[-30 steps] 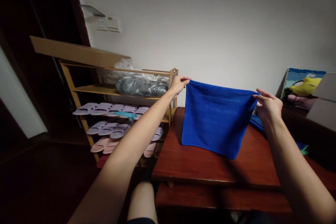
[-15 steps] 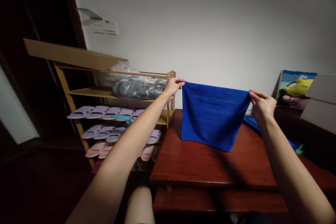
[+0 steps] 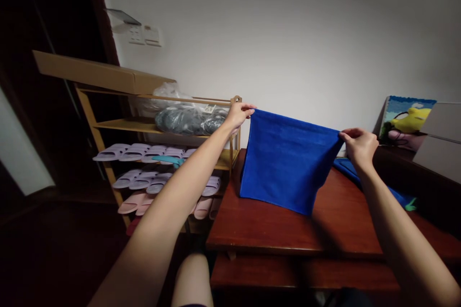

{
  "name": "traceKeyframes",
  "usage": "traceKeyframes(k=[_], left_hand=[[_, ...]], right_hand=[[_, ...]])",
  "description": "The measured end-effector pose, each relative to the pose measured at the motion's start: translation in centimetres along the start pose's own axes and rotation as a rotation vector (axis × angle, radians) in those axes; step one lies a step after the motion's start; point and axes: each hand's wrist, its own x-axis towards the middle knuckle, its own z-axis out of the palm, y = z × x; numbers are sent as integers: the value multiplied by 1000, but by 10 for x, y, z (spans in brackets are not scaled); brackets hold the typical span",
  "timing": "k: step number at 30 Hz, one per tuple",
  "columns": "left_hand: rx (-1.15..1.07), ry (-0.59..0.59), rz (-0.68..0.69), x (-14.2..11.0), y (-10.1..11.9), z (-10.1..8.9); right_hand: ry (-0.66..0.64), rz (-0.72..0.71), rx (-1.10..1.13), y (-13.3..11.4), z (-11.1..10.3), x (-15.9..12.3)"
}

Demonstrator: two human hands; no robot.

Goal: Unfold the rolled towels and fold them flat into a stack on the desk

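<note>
A blue cloth (image 3: 288, 160) hangs spread between my two hands above the red-brown wooden table (image 3: 259, 228). My left hand (image 3: 239, 116) pinches its upper left corner. At the upper right corner, my right hand (image 3: 360, 144) pinches it a little lower, so the top edge slopes down to the right. The cloth's lower edge hangs low over the tabletop; whether it touches the wood I cannot tell. Past my right wrist, another blue item (image 3: 349, 170) lies on the table, partly hidden by my forearm.
To the left stands a wooden rack (image 3: 86, 112) with several slippers (image 3: 131, 152), a plastic-wrapped bundle (image 3: 187, 120) and a long cardboard box (image 3: 97, 74). A picture with a yellow figure (image 3: 406, 120) leans at the right, beside white boxes (image 3: 441, 136). A white wall rises behind the table.
The cloth's lower edge has swung left and towards me. My left hand has risen slightly and my right hand has dropped a little, tilting the top edge more.
</note>
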Motion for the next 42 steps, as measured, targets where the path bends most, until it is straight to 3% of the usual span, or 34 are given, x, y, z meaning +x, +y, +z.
traceKeyframes(k=[6, 18, 24, 27, 30, 35, 37, 42], left_hand=[[144, -3, 49, 2, 3, 1], [169, 9, 60, 2, 0, -2], [165, -2, 20, 2, -4, -4], [285, -23, 54, 2, -4, -7], [538, -53, 154, 1, -3, -12], [800, -54, 330, -4, 5, -19], [747, -51, 333, -5, 8, -20], [383, -106, 59, -11, 18, -21]], right_hand=[[-36, -234, -179, 3, 2, 4], [-152, -273, -234, -8, -9, 6], [-224, -221, -194, -21, -19, 11], [-228, -200, -170, -24, -23, 15], [-230, -187, -99, -22, -24, 19], [-355, -96, 173, -14, -22, 21], [-376, -44, 269, -13, -22, 21], [-343, 9, 442, -20, -24, 19]])
